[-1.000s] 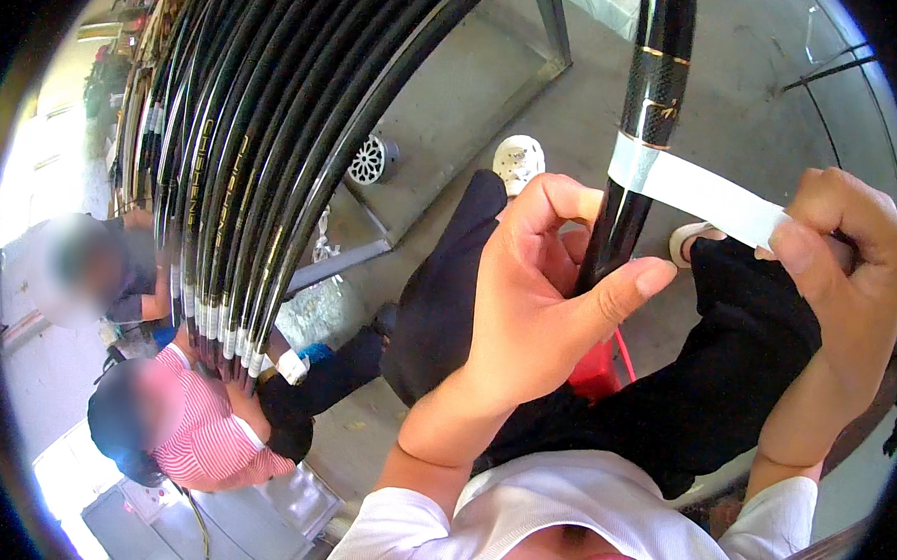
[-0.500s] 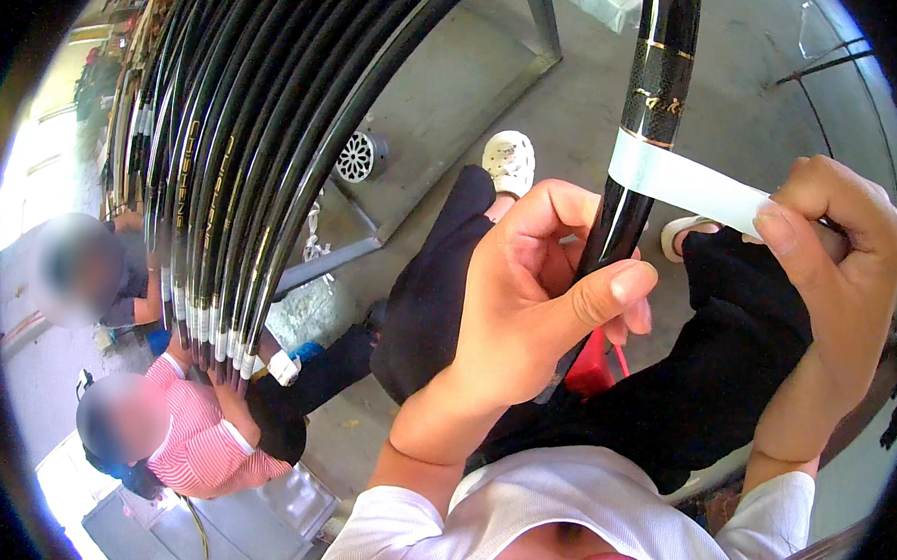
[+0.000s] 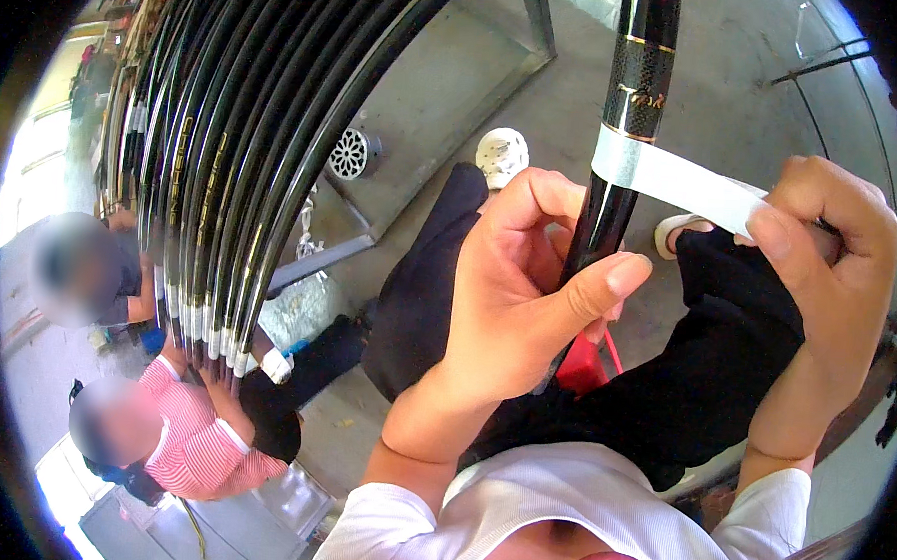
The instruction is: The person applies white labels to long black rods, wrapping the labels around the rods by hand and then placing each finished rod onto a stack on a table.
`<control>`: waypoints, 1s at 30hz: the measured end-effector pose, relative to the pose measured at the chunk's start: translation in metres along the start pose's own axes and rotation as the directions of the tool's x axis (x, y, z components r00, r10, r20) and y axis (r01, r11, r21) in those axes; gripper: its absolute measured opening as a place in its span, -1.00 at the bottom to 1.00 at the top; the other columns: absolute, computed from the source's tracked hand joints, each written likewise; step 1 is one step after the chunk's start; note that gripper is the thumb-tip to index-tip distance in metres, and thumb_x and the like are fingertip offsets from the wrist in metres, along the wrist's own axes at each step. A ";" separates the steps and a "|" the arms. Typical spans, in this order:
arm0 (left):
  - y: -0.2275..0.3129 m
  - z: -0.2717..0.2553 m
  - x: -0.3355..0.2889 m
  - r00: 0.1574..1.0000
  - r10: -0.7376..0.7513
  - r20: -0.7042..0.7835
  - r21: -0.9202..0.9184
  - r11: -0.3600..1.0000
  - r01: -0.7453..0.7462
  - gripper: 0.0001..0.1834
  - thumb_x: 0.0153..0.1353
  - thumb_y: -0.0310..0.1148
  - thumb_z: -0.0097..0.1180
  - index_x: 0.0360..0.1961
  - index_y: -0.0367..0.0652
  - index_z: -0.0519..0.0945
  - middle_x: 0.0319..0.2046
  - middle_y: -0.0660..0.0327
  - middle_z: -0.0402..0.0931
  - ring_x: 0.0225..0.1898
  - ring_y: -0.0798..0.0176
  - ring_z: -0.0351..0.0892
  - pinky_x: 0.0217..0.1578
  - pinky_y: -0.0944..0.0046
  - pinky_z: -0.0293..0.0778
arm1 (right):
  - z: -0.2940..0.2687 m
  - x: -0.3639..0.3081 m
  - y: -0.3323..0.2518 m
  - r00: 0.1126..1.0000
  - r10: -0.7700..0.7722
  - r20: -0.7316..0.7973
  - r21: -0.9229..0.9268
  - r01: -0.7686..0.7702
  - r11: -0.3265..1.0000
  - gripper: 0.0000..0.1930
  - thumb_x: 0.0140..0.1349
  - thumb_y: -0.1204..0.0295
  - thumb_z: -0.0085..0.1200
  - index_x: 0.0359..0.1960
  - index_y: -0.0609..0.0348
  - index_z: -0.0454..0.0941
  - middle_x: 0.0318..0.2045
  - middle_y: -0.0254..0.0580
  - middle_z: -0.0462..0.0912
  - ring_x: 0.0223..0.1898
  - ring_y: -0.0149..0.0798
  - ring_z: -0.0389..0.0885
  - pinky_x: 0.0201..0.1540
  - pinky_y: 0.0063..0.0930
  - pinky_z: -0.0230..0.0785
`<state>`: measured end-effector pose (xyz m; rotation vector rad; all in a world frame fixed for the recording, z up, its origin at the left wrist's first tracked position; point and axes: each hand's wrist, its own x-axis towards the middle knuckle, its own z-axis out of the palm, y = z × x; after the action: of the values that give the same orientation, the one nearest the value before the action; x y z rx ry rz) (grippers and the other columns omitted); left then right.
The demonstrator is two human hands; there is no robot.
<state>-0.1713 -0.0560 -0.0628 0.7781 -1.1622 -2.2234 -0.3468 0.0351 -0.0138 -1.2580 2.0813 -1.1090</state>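
A glossy black fishing rod with gold rings and gold markings stands tilted in front of me. My left hand is closed round its lower part, thumb lying along the front. Just above those fingers, a strip of pale white tape wraps the rod below the patterned band. Its other end runs taut to the right, pinched between thumb and fingers of my right hand. Whatever else the right hand's curled fingers hold is hidden. A red thing shows partly behind my left wrist, over my dark trousers.
A dense row of black rods with white-banded ends fills the left. Beyond them sit a person in a red-striped top and another person. A grey metal frame stands on the floor, near a round perforated part.
The rod, with the tape round it and my left hand, has shifted slightly left. The gold markings have turned a little. My right hand keeps its pinch on the tape.
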 end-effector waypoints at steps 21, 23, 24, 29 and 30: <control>0.002 -0.001 -0.003 0.990 -0.128 0.051 -0.093 0.987 0.132 -0.56 0.04 -0.22 0.25 -0.23 -0.35 0.40 -0.53 0.15 0.46 -0.70 0.37 0.42 -0.72 0.46 0.33 | 0.011 0.002 0.007 0.999 0.017 -0.032 0.080 -0.015 0.997 -0.75 0.01 0.39 0.11 -0.69 0.21 0.34 -0.72 -0.42 0.26 -0.67 -0.56 0.10 -0.60 -0.59 -0.17; 0.004 0.003 -0.001 0.989 -0.121 0.085 -0.084 0.988 0.128 -0.54 0.05 -0.19 0.23 -0.22 -0.36 0.40 -0.52 0.14 0.47 -0.70 0.36 0.42 -0.72 0.47 0.33 | 0.007 0.002 0.006 0.999 0.015 -0.040 0.087 -0.012 0.996 -0.74 0.03 0.39 0.12 -0.69 0.21 0.34 -0.72 -0.42 0.26 -0.67 -0.57 0.10 -0.60 -0.60 -0.17; 0.004 0.005 0.000 0.989 -0.117 0.094 -0.080 0.989 0.124 -0.53 0.05 -0.18 0.23 -0.21 -0.37 0.40 -0.51 0.13 0.48 -0.70 0.36 0.43 -0.71 0.47 0.33 | 0.004 0.002 0.004 0.999 0.021 -0.042 0.083 -0.017 0.996 -0.74 0.03 0.38 0.12 -0.68 0.21 0.35 -0.72 -0.43 0.27 -0.67 -0.57 0.10 -0.60 -0.60 -0.17; 0.002 0.005 -0.005 0.987 -0.133 0.086 -0.125 0.982 0.143 -0.48 0.09 -0.14 0.19 -0.15 -0.42 0.39 -0.53 0.17 0.46 -0.72 0.39 0.39 -0.73 0.49 0.27 | 0.011 0.005 0.008 1.000 0.001 -0.016 0.100 0.001 0.995 -0.72 0.05 0.37 0.13 -0.68 0.22 0.36 -0.72 -0.44 0.26 -0.67 -0.59 0.10 -0.61 -0.60 -0.17; 0.001 0.005 -0.005 0.986 -0.135 0.099 -0.139 0.979 0.148 -0.47 0.09 -0.14 0.19 -0.15 -0.43 0.39 -0.54 0.17 0.45 -0.73 0.41 0.37 -0.74 0.50 0.25 | 0.011 0.005 0.008 1.000 0.008 -0.020 0.096 -0.006 0.995 -0.72 0.05 0.36 0.14 -0.68 0.22 0.36 -0.72 -0.44 0.26 -0.67 -0.59 0.09 -0.61 -0.60 -0.18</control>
<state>-0.1707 -0.0506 -0.0582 0.7285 -0.9974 -2.4526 -0.3448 0.0282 -0.0264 -1.1977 2.0201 -1.2092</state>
